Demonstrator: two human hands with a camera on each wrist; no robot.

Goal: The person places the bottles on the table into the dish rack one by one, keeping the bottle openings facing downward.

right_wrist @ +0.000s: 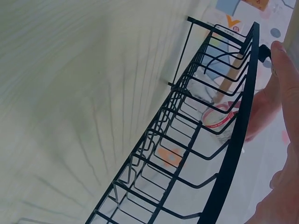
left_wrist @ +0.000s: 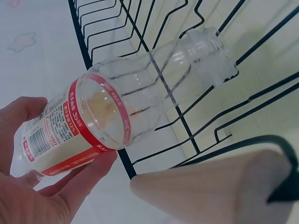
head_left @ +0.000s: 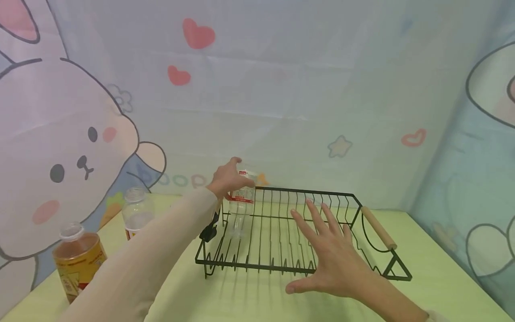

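A clear plastic bottle [head_left: 242,206] with a red and white label [left_wrist: 63,135] is tilted neck down at the back left of a black wire dish rack [head_left: 297,191]. My left hand [head_left: 229,179] grips it near its base, thumb and fingers curled about the label. In the left wrist view its capless neck [left_wrist: 210,56] lies against the rack's wires; whether it bears on them I cannot tell. My right hand [head_left: 334,259] is spread with straight fingers over the rack's front right part, holding nothing.
Two more capless bottles stand at the left, a clear one [head_left: 138,210] and one with a yellow label [head_left: 78,261]. The rack has wooden handles, the right one [head_left: 378,227] in plain sight. A printed cloth [head_left: 281,112] hangs behind the green tabletop [head_left: 426,264].
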